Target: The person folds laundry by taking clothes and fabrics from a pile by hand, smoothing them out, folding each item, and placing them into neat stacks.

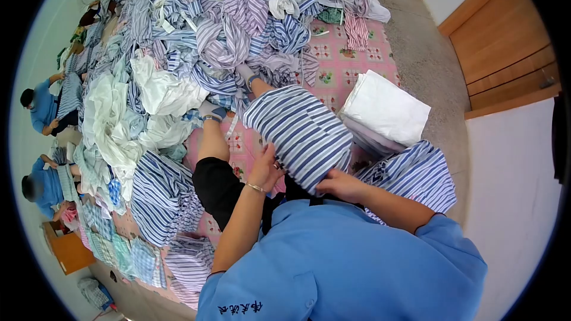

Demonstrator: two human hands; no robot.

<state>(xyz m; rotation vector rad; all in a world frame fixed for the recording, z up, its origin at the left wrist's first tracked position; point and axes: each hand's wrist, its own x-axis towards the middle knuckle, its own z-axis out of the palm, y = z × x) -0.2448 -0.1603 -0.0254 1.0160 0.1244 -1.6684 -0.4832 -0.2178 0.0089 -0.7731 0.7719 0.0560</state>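
A folded blue, white and grey striped cloth (300, 128) lies across my lap and right leg. My right hand (344, 185) is closed on its near corner, thumb on top. At the cloth's left edge is my left hand (266, 169), with a bracelet at the wrist. Its fingers are loosely bent and apart, touching or just beside the edge; the fingertips are partly hidden.
A large heap of striped garments (238, 18) fills the floor ahead. White cloths (160, 86) lie at left, near a striped bundle (157, 196). A white folded stack (386, 107) and another striped pile (416, 175) are at right. Co-workers (44, 104) sit along the left wall.
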